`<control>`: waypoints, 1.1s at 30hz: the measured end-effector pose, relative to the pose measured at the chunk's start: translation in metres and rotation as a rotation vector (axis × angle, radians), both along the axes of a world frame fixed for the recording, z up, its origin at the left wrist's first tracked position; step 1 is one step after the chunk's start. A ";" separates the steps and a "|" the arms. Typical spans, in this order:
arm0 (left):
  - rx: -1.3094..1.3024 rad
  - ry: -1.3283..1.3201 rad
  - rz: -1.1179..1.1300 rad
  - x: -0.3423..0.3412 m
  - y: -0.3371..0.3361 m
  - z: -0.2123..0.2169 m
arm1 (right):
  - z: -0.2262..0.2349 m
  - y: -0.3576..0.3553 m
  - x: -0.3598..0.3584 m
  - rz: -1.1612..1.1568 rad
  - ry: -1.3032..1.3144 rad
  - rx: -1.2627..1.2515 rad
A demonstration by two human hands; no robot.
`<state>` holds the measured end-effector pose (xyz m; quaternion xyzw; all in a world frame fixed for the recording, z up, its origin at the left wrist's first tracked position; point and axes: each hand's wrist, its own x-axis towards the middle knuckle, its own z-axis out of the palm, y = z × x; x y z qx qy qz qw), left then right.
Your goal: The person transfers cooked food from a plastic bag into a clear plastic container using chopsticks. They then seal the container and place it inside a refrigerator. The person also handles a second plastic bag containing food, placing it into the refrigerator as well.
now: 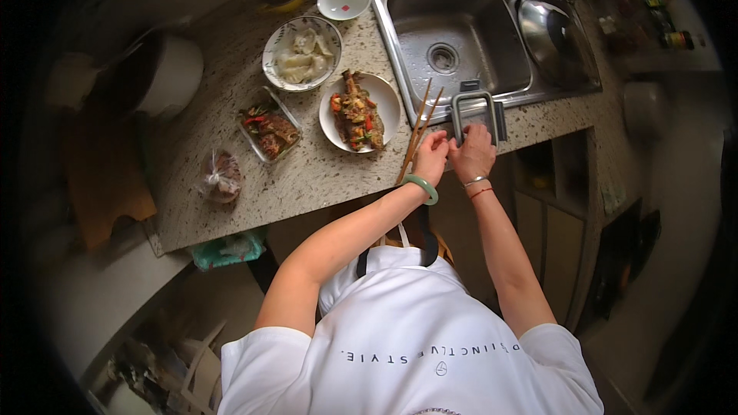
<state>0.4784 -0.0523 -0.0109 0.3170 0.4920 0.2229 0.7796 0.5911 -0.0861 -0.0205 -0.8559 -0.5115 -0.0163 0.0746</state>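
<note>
Open sink basin (453,19) beyond chopsticks (414,134)

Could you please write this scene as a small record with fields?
Left hand: beside wooden chopsticks; grip unclear
Right hand: at the near edge of a grey-rimmed rectangular lid; grip unclear
Sink: steel, beyond the hands
Counter: speckled; bears a plate of cooked food, patterned bowl of pale pieces, white bowl, clear container of food, tied plastic bag

1 head view looks down over counter (292,188).
</note>
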 end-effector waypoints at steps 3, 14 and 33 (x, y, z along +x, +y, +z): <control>0.021 0.020 0.006 0.003 0.003 0.008 | -0.008 -0.003 0.008 0.006 -0.039 -0.046; -0.087 -0.109 -0.025 0.003 0.012 -0.004 | 0.009 -0.012 0.018 0.068 0.078 0.127; -0.018 -0.270 -0.018 -0.030 0.066 0.060 | 0.181 0.032 0.034 -0.220 1.356 0.426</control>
